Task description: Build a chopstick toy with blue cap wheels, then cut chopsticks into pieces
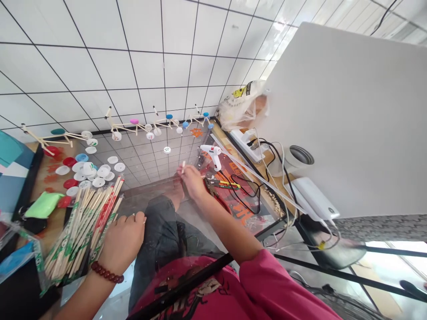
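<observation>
My left hand (122, 238) rests on a heap of wrapped wooden chopsticks (83, 224) at the lower left, its fingers curled onto them. My right hand (192, 180) is stretched forward above my knee and pinches a short pale stick piece (183, 166). A white glue gun (213, 154) lies just beyond it on a glass-topped table (267, 221). A pile of white, red and blue bottle caps (88, 171) lies further left.
Stick-and-cap models (133, 126) stand in a row along the tiled wall. A power strip (248, 144), black cables (247, 189), a white adapter (315, 195) and a plastic bag (242, 104) crowd the table at right. A green packet (43, 204) lies at left.
</observation>
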{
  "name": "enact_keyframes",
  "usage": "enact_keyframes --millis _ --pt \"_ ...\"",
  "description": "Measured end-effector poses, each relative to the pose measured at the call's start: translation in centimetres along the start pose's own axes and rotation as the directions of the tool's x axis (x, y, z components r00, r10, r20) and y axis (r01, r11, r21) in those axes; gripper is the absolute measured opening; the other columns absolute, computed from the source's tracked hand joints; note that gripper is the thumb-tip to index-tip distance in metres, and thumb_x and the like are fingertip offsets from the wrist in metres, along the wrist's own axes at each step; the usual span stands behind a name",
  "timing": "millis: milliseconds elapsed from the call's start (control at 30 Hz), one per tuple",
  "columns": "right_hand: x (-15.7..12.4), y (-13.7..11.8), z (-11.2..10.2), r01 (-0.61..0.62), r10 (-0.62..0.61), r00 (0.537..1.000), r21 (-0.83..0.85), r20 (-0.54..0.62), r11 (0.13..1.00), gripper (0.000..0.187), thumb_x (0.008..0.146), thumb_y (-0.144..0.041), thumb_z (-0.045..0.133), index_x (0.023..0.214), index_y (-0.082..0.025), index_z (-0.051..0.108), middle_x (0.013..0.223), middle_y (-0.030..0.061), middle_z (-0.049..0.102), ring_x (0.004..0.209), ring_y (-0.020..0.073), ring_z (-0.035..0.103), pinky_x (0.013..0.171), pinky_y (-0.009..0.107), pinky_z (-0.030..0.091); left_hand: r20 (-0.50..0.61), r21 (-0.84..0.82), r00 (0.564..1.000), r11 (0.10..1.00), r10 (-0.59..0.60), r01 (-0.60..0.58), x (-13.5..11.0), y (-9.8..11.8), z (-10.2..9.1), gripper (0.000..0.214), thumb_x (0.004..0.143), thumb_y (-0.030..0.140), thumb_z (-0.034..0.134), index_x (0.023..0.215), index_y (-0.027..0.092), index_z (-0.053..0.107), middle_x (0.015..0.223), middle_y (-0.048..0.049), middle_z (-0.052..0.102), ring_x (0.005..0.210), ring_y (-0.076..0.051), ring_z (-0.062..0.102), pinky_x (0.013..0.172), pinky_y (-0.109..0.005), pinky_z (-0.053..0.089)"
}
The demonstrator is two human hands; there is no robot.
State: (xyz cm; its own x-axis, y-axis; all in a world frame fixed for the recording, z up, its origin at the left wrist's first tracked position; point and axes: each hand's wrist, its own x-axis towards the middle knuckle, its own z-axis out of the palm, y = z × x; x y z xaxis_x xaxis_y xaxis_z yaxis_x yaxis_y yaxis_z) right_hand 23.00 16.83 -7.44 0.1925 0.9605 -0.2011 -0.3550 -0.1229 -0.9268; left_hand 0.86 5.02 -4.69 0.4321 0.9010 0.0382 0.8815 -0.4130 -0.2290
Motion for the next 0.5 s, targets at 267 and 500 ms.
enact_keyframes --millis 267,500 --pt "-10.7 0.0 -2.3 -0.156 0.162 0.923 -0.045 0.35 0.987 0.028 0.08 -0.047 0.072 0.082 -0.02 0.066 0.098 0.0057 0.073 0.082 0.017 0.068 0.078 0.032 0.055 -0.114 -0.05 0.993 0.999 0.001 -0.006 -0.3 -0.6 1.2 0.031 0.1 0.027 0.04 0.076 0.02 0.059 0.061 -0.0073 0.065 0.064 -0.029 0.062 0.06 -0.037 0.033" --pt "-7.3 0.4 -5.4 0.042 -0.038 0.999 -0.115 0.036 0.993 0.029 0.075 -0.048 0.075 0.074 -0.021 0.065 0.104 0.0059 0.072 0.097 0.02 0.066 0.093 0.037 0.052 -0.155 -0.078 0.988 0.997 0.0 -0.013 -0.5 -0.8 1.6 0.031 0.099 0.03 0.043 0.075 0.02 0.06 0.062 -0.0076 0.064 0.064 -0.028 0.06 0.059 -0.036 0.033"
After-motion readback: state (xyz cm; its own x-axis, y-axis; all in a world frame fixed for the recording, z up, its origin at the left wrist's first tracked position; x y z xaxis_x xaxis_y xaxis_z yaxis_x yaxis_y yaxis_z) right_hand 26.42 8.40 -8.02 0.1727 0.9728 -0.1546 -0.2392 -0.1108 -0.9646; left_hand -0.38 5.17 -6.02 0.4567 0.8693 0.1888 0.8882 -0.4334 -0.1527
